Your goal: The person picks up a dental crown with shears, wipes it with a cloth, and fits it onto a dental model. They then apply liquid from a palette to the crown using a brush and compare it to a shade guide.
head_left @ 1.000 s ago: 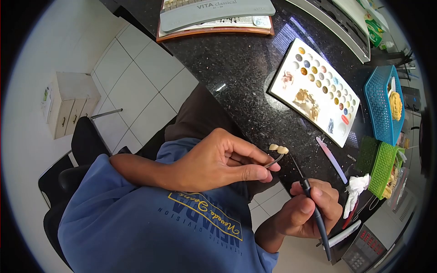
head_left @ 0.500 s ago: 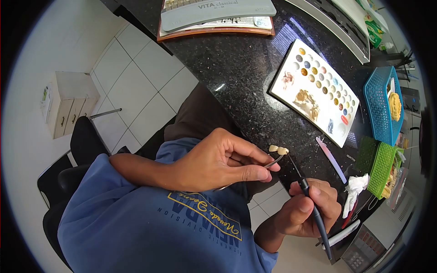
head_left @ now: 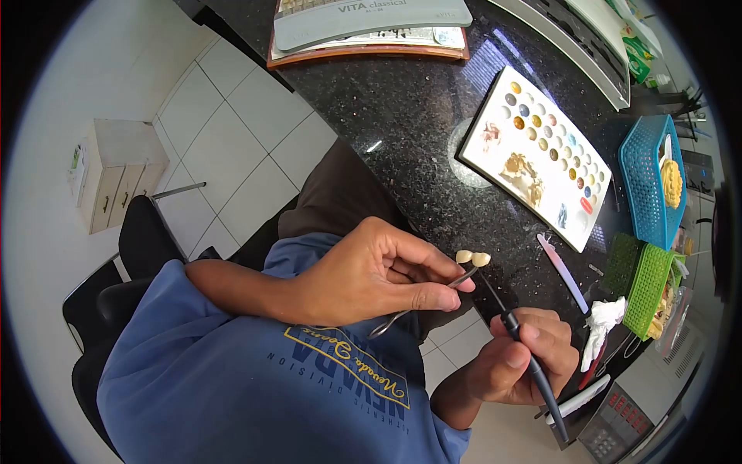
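My left hand pinches a curved metal instrument, whose ringed end hangs below the palm in front of the blue shirt. A small piece made of cream-coloured tooth shapes sits at the tip of this instrument, just beyond my fingertips. My right hand is closed round a thin brush-like tool with a black handle. Its fine tip points up-left and reaches the lower side of the tooth piece; whether it touches cannot be made out.
On the dark speckled counter lie a white palette with coloured wells, a pinkish-purple file and a crumpled white tissue. Blue and green baskets stand at right. A grey shade guide case is at the top.
The tooth piece has turned and shows rounder faces. More of the metal instrument's ringed end shows below my left hand. The brush tip has moved slightly down-left.
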### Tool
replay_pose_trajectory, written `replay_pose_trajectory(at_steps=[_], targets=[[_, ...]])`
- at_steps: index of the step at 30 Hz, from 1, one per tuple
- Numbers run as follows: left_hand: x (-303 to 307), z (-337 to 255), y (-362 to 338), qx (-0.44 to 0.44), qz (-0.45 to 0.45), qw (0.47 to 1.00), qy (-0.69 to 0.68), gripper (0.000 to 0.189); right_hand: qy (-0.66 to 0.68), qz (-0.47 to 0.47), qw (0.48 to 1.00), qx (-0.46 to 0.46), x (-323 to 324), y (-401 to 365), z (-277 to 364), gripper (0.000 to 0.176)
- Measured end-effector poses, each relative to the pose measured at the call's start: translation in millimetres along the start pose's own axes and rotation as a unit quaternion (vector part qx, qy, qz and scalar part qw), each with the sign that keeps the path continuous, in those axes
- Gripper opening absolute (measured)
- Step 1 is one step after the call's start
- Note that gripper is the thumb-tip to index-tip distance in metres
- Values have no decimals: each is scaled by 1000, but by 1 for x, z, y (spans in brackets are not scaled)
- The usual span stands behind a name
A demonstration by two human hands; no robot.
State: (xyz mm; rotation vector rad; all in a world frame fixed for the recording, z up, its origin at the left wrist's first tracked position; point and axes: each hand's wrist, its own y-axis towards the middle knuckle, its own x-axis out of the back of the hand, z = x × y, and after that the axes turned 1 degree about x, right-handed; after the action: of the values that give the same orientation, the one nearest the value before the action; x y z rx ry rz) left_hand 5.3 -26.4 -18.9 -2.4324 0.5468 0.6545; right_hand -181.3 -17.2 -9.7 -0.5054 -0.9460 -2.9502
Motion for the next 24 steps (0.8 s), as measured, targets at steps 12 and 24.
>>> replay_pose_trajectory(at_steps=[12, 24], targets=[[-1, 1, -1, -2, -10, 1000, 3, 26, 20, -44, 999, -6, -2, -1, 2, 21], [-1, 2, -1, -4, -16, 1000, 6, 26, 39, -10, 999, 9, 0, -1, 2, 22]])
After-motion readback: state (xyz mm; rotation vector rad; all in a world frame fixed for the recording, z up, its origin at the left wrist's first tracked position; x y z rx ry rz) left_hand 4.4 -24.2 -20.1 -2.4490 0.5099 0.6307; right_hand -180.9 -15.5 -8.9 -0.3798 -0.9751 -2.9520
